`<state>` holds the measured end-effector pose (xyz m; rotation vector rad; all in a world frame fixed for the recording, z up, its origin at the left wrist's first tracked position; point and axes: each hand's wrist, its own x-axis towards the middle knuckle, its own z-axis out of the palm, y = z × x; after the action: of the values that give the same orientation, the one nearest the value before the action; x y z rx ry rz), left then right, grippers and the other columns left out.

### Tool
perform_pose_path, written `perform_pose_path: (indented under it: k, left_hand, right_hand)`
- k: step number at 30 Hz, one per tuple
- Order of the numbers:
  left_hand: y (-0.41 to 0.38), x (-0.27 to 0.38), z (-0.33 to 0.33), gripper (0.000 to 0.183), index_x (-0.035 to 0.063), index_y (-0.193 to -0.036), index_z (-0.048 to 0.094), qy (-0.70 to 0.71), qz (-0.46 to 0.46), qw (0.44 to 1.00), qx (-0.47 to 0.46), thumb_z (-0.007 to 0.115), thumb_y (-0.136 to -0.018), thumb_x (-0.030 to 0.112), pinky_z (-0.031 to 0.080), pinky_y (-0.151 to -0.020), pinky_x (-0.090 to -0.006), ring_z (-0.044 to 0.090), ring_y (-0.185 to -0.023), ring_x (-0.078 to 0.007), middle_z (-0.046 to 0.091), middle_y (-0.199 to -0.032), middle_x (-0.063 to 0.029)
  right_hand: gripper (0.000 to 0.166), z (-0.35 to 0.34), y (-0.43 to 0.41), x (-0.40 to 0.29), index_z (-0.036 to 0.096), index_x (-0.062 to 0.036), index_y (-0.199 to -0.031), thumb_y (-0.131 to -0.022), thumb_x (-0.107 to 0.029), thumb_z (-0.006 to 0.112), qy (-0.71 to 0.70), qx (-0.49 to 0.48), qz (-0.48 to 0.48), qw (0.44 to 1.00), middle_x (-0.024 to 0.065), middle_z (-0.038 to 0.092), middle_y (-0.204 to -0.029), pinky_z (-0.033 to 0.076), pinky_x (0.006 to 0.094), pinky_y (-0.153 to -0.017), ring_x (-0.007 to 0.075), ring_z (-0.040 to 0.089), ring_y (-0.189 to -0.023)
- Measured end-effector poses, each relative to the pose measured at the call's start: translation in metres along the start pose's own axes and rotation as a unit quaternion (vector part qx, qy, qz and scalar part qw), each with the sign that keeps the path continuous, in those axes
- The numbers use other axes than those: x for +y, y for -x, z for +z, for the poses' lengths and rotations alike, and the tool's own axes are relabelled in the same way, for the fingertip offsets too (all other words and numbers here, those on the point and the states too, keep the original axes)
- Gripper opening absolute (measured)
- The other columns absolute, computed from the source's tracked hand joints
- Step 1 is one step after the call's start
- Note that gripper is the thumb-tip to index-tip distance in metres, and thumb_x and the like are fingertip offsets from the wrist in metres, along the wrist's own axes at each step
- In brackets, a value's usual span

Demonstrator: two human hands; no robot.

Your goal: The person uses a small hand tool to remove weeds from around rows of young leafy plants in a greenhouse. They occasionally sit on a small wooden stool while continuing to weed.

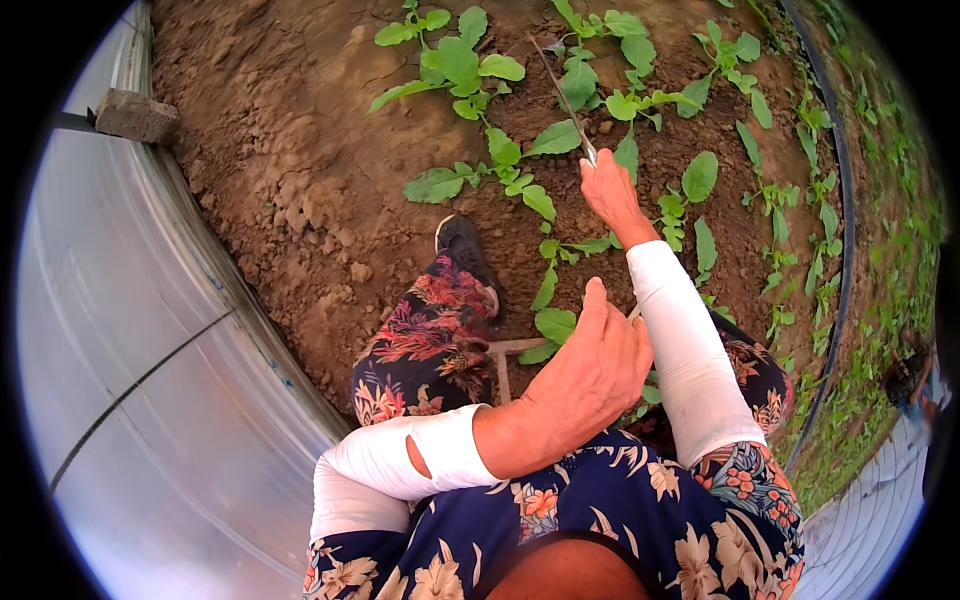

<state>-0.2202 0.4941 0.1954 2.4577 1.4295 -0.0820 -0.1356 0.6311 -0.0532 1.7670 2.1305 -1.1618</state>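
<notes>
My right hand (pixel 613 191) is closed around the near end of a thin, long tool (pixel 559 90), whose far tip lies among leafy green seedlings (pixel 455 66); its exact kind is unclear. My left hand (pixel 589 360) is held in front of my body, nearer to me, with the thumb pointing up and the fingers curled. Something pale and thin shows at its fingertips, too little to name. Below it, partly hidden, a seedling (pixel 556 325) grows beside a metal frame (pixel 514 346) between my legs.
Plastic sheeting (pixel 150 300) curves along the left, with a brick (pixel 136 116) at its edge. A black hose (pixel 845 187) runs down the right side, past more seedlings (pixel 780 199). My shoe (pixel 469 251) stands on the soil. Another person (pixel 916 390) is at the far right.
</notes>
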Motion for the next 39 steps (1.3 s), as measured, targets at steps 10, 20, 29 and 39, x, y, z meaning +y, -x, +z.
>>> perform_pose_path:
  k: [10, 20, 29, 39]
  left_hand:
    - [0.001, -0.001, 0.000, 0.039, -0.0031, -0.115, 0.058, -0.009, 0.007, 1.000, -0.004, 0.049, -0.083, 0.017, 0.038, -0.099, -0.0531, 0.057, -0.087, -0.0292, 0.056, -0.079, -0.0124]
    - [-0.002, 0.000, 0.003, 0.039, -0.0007, -0.116, 0.059, -0.035, 0.006, 0.999, -0.004, 0.050, -0.083, 0.019, 0.038, -0.100, -0.0534, 0.057, -0.085, -0.0277, 0.056, -0.078, -0.0108]
    - [-0.002, 0.007, 0.007, 0.038, -0.0004, -0.113, 0.061, -0.019, 0.005, 1.000, 0.000, 0.053, -0.081, 0.019, 0.038, -0.098, -0.0520, 0.058, -0.084, -0.0272, 0.059, -0.077, -0.0097]
    - [-0.002, 0.008, 0.005, 0.037, -0.0012, -0.111, 0.061, -0.018, 0.011, 1.000, 0.006, 0.055, -0.080, 0.017, 0.039, -0.098, -0.0519, 0.058, -0.080, -0.0257, 0.060, -0.076, -0.0099]
  right_hand:
    - [0.034, 0.004, -0.043, -0.028, 0.051, 0.0041, -0.097, -0.092, -0.029, 0.051, -0.056, 0.034, -0.027, 0.997, 0.0349, 0.060, -0.098, 0.045, 0.0544, -0.081, 0.0501, 0.057, -0.095]
    - [0.038, 0.000, -0.052, -0.015, 0.049, 0.0052, -0.101, -0.093, -0.032, 0.051, 0.004, -0.006, -0.046, 0.999, 0.0332, 0.060, -0.098, 0.043, 0.0536, -0.078, 0.0499, 0.057, -0.092]
    - [0.028, -0.013, 0.048, 0.047, 0.047, 0.0002, -0.096, -0.092, -0.027, 0.053, 0.099, 0.000, -0.033, 0.995, 0.0310, 0.063, -0.083, 0.046, 0.0563, -0.072, 0.0500, 0.060, -0.081]
    - [0.025, -0.028, 0.096, 0.059, 0.044, -0.0023, -0.092, -0.090, -0.024, 0.056, 0.149, -0.012, -0.040, 0.988, 0.0271, 0.063, -0.077, 0.048, 0.0557, -0.066, 0.0479, 0.061, -0.076]
